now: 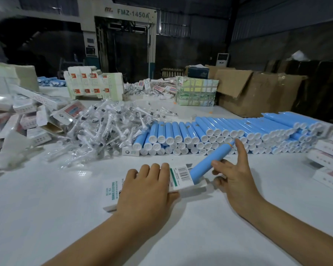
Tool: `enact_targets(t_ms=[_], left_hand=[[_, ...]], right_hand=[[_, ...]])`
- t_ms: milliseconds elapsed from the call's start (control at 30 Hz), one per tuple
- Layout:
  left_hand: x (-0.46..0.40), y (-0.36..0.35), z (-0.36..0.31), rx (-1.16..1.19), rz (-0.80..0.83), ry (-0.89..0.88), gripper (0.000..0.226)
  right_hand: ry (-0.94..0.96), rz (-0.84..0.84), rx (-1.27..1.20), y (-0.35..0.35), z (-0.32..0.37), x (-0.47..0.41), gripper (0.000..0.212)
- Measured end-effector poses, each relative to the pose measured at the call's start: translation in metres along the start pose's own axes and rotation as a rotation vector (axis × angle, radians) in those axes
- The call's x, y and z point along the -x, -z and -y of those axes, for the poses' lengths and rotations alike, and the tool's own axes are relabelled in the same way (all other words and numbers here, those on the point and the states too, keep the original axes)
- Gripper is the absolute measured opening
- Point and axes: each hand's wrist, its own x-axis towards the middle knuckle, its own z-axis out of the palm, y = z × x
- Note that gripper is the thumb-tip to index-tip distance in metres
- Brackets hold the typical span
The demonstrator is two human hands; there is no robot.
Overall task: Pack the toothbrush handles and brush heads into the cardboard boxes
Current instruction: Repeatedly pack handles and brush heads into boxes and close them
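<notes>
A wide white table (46, 217) stretches out under my arms. Across its far middle lies a long stacked row of blue toothbrush handles (229, 135), white end caps facing me. Left of that row sits a loose heap of brush heads (104, 129) in clear wrappers, and further left a jumble of small printed boxes (27, 116).

Close in front of me, a white cardboard box (112, 191) with a barcode label lies flat on the table. My left hand (146, 191) rests on top of it, fingers curved over the far edge, holding it down. My right hand (236, 173) pinches one blue handle (206, 164) between thumb and middle fingers, forefinger pointing up; the handle's near end is at the box's open right end, probably just inside, though the flap hides how far.

The handle is tilted, so it could catch on the flap and crumple it. If my left hand eases off, the box may slide away.
</notes>
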Motion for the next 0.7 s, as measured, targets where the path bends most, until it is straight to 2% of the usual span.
enact_targets(t_ms=[133, 267, 400, 500, 600, 700], left_hand=[[-0.002, 0.002, 0.003, 0.008, -0.021, 0.024, 0.063], [0.000, 0.000, 0.003, 0.034, 0.002, 0.010, 0.062], [0.001, 0.002, 0.007, 0.068, -0.014, 0.016, 0.061], [0.002, 0.003, 0.009, 0.096, -0.018, 0.009, 0.060], [0.003, 0.003, 0.009, 0.128, -0.011, -0.006, 0.061], [0.002, 0.002, 0.010, 0.139, 0.015, -0.022, 0.064]], right_hand=[[-0.040, -0.054, 0.053, -0.003, -0.004, 0.002, 0.019], [-0.106, -0.016, 0.180, -0.004, -0.007, 0.006, 0.038], [-0.098, -0.131, 0.182, 0.000, -0.002, 0.002, 0.031], [-0.080, -0.141, 0.267, -0.003, 0.004, -0.004, 0.022], [-0.002, -0.103, 0.402, -0.023, 0.021, -0.024, 0.022], [0.134, 0.031, 0.540, -0.061, 0.038, -0.055, 0.021]])
